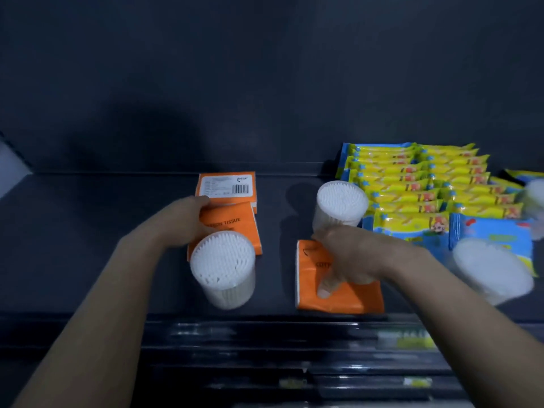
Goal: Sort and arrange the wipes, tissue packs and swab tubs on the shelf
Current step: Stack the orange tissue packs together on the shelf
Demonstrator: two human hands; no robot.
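Note:
Two orange tissue packs lie at mid-shelf: one shows its barcode [226, 187], and my left hand [182, 222] grips the one in front of it [235, 225] from above. A white swab tub [222, 267] stands just in front of that hand. My right hand [350, 254] is closed over a third orange tissue pack [347, 298], fingers at its far edge and thumb on top. A second swab tub [341, 203] stands right behind this hand. Yellow-and-blue wipes packs [412, 184] lie in rows at the right.
A blue wipes pack [494, 237] lies at the front right with a blurred swab tub [491, 269] before it; another blurred tub [535, 201] sits at the right edge. The dark shelf [88, 231] is bare on its left. A price rail [265, 328] runs along the front edge.

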